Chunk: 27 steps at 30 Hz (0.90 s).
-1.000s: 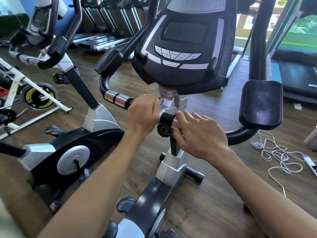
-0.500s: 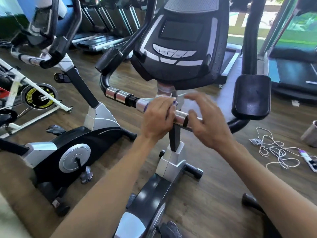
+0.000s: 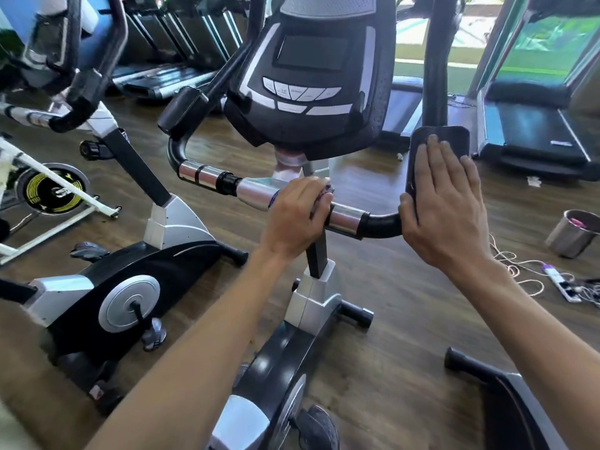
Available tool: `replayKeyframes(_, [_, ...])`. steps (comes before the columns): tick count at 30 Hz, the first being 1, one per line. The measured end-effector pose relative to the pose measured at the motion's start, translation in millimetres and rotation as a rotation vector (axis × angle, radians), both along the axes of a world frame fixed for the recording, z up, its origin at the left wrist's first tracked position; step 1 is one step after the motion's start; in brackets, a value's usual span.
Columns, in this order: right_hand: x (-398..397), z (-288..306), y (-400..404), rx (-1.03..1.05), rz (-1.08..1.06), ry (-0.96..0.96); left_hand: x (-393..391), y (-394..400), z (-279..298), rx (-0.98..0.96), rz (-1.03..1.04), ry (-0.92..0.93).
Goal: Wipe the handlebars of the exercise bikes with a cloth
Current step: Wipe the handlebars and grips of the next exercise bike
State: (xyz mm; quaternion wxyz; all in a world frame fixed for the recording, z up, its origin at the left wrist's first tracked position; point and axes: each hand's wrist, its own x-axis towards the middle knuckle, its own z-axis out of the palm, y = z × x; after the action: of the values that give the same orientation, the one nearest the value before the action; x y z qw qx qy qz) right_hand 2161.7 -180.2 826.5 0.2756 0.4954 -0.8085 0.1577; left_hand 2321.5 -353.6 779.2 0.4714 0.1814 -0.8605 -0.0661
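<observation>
hands on the handlebar of the near exercise bike

from my remote seat, head view. my left hand [image 3: 293, 219] sits at the centre of the frame, fingers curled over the chrome middle section of the handlebar [image 3: 253, 193], gripping a cloth [image 3: 326, 191] against it; only a small purple and white edge of the cloth shows past the knuckles. my right hand [image 3: 444, 206] lies at 3 o'clock from the left, fingers straight and together, flat against the black arm pad [image 3: 454, 138] where the bar's black bend [image 3: 383, 225] rises. the console [image 3: 311, 82] hangs at 12 o'clock above both hands. a second exercise bike [image 3: 130, 280] stands at 9 o'clock on the wooden floor [image 3: 406, 297]. at 3 o'clock, far right, a steel bucket [image 3: 569, 235] stands near a power strip [image 3: 560, 284] with tangled white cable. treadmills [image 3: 532, 131] line the 12 to 2 o'clock background.
</observation>
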Motion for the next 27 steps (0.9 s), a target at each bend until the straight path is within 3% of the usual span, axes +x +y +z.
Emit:
replayKeyframes(4, [-2.0, 0.7, 1.9, 0.007, 0.022, -0.005, -0.6, -13.9, 1.6, 0.054, 0.141, 0.025])
replayKeyframes(8, [-0.3, 2.7, 1.6, 0.007, 0.02, -0.016, -13.3, 3.0, 8.3, 0.192, 0.133, 0.089])
replayKeyframes(14, [-0.6, 4.8, 4.1, 0.052, 0.058, -0.082, -51.9, 82.0, 4.4, -0.051, 0.145, -0.014])
replayKeyframes(18, [-5.8, 12.1, 17.6, 0.108, 0.143, -0.101, -45.9, 65.3, 3.0, -0.162, 0.077, -0.055])
replayKeyframes(25, [3.9, 5.3, 28.5, 0.088, 0.174, -0.178, -25.4, 28.4, -3.6, -0.031, 0.221, 0.057])
replayKeyframes(27, [9.0, 1.9, 32.5, 0.079, 0.186, -0.203, -30.1, 40.9, -2.0, -0.005, 0.143, 0.071])
